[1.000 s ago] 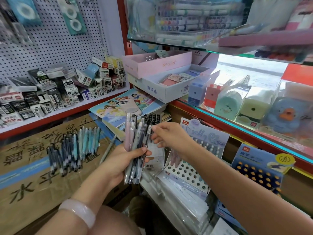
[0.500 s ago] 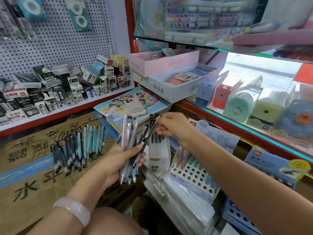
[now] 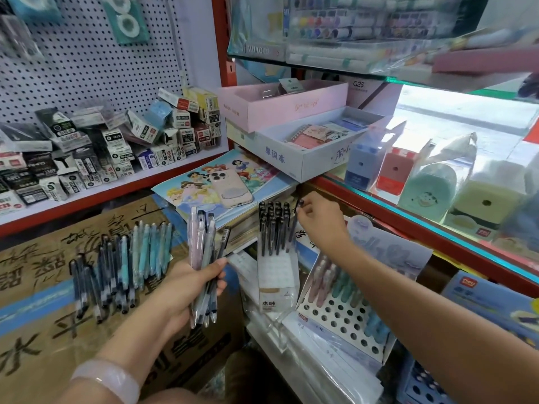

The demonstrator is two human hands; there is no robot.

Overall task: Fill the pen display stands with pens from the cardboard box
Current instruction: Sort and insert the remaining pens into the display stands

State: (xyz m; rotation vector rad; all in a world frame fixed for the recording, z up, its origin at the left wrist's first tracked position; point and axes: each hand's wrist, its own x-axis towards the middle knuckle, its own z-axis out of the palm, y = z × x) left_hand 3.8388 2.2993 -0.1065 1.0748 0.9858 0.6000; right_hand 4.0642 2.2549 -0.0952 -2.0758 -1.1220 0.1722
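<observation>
Black pen (image 3: 293, 228) between fingers (image 3: 303, 209)

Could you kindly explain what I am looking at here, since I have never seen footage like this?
There is no machine: a person wears a camera on the head, looking down at both bare hands in a stationery shop. The left hand grips a bundle of pens. The right hand pinches the top of one black pen, at the right end of a clear stand of black pens. More loose pens lie on the flattened cardboard box. Right of the clear stand sits a holed display stand, partly filled.
</observation>
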